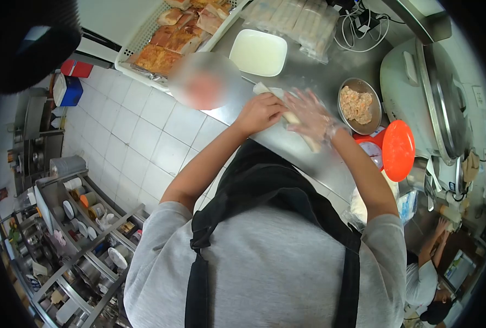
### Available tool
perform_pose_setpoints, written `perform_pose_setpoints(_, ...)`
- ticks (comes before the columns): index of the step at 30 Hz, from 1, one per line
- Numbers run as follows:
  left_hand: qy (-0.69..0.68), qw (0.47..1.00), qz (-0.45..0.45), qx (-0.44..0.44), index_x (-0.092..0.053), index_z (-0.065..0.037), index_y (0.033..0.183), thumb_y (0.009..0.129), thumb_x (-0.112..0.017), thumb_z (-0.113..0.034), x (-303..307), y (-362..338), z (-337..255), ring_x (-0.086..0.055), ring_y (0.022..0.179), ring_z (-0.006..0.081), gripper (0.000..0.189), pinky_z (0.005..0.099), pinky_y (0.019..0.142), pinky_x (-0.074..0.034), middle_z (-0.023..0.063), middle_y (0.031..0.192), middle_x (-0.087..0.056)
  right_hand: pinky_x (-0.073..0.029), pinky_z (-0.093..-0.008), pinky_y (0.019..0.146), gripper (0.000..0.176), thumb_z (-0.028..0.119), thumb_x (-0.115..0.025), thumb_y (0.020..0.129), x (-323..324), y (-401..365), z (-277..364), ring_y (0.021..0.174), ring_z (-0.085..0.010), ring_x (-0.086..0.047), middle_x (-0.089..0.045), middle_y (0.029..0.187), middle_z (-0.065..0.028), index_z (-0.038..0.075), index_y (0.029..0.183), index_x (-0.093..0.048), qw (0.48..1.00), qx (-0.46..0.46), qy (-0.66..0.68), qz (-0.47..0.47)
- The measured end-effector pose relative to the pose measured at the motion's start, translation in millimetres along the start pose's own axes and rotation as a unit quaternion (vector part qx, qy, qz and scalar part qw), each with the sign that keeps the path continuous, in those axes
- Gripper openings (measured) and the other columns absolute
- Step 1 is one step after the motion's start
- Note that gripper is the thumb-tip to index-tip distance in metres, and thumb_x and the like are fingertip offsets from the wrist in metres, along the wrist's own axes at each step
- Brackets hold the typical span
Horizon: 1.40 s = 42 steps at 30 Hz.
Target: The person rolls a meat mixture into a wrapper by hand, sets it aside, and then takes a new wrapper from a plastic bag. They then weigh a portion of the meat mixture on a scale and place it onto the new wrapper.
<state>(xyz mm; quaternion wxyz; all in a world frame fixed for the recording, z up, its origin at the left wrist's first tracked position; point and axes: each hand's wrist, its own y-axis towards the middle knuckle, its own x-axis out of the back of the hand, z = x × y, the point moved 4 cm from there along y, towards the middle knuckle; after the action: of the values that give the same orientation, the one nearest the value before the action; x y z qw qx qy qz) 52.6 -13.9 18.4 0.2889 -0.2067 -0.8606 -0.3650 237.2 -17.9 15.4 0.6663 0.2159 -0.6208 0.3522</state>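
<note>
A long pale roll (pixel 291 116) of thin wrapper lies slantwise on the steel counter near its front edge. My bare left hand (pixel 263 113) has its fingers closed on the upper part of the roll. My right hand (pixel 311 117), in a clear plastic glove, lies over the roll with its fingers stretched out, slightly blurred. Just right of it stands a metal bowl (pixel 375 120) holding pinkish minced filling (pixel 356 104). Behind the roll sits a white square dish (pixel 258 53) with something pale in it.
Wrapped packs of pale rolls (pixel 292 19) lie at the back beside white cables (pixel 363 46). A crate (pixel 124 57) of browned slabs stands left. Right are an orange-red lid (pixel 398 150) and a large lidded cooker (pixel 417 93). Another person (pixel 422 281) works at far right.
</note>
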Motion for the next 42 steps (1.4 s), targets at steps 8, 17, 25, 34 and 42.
perform_pose_setpoints(8, 0.014, 0.999, -0.025, -0.013, -0.073, -0.011, 0.102, 0.074, -0.078, -0.010, 1, -9, 1, -0.064, 0.093, 0.0245, 0.028, 0.0366, 0.083, -0.053, 0.0039, 0.102, -0.071, -0.011, -0.0546, 0.123, 0.093, 0.066, -0.056, 0.088, 9, -6, -19, 0.150, -0.0352, -0.018, -0.031, 0.160, -0.0120, 0.007, 0.155, -0.028, 0.994, 0.095, 0.041, 0.032)
perform_pose_setpoints(17, 0.047, 0.998, -0.028, -0.029, -0.070, -0.011, 0.110, 0.077, -0.078, -0.014, 3, -13, 7, -0.063, 0.093, 0.0239, 0.034, 0.0372, 0.083, -0.052, 0.0028, 0.101, -0.070, -0.010, -0.0525, 0.124, 0.094, 0.067, -0.058, 0.086, 26, 53, 0, 0.150, -0.0337, -0.019, -0.033, 0.159, -0.0105, 0.005, 0.152, -0.034, 0.995, 0.083, 0.039, 0.047)
perform_pose_setpoints(25, 0.043, 0.998, -0.031, -0.020, -0.071, -0.014, 0.110, 0.077, -0.077, -0.015, 2, -12, 5, -0.063, 0.094, 0.0228, 0.033, 0.0362, 0.084, -0.052, 0.0006, 0.102, -0.071, -0.013, -0.0500, 0.124, 0.090, 0.063, -0.060, 0.088, 20, -70, 8, 0.149, -0.0345, -0.023, -0.038, 0.156, -0.0122, 0.004, 0.151, -0.035, 0.988, -0.038, 0.056, 0.138)
perform_pose_setpoints(34, 0.028, 0.999, -0.025, -0.005, -0.072, -0.014, 0.106, 0.076, -0.077, -0.013, 4, -11, 5, -0.062, 0.094, 0.0224, 0.030, 0.0361, 0.086, -0.052, -0.0006, 0.103, -0.071, -0.016, -0.0493, 0.123, 0.094, 0.070, -0.052, 0.088, 14, -8, 10, 0.149, -0.0359, -0.022, -0.032, 0.158, -0.0173, 0.005, 0.153, -0.031, 0.996, -0.085, 0.030, 0.019)
perform_pose_setpoints(42, 0.028, 0.998, -0.045, 0.037, -0.073, -0.014, 0.104, 0.076, -0.076, -0.011, 0, -13, 1, -0.063, 0.095, 0.0246, 0.028, 0.0359, 0.086, -0.052, 0.0008, 0.104, -0.071, -0.017, -0.0496, 0.123, 0.093, 0.070, -0.053, 0.088, 21, -91, 27, 0.150, -0.0347, -0.021, -0.032, 0.158, -0.0153, 0.006, 0.153, -0.032, 0.983, -0.138, 0.058, 0.110)
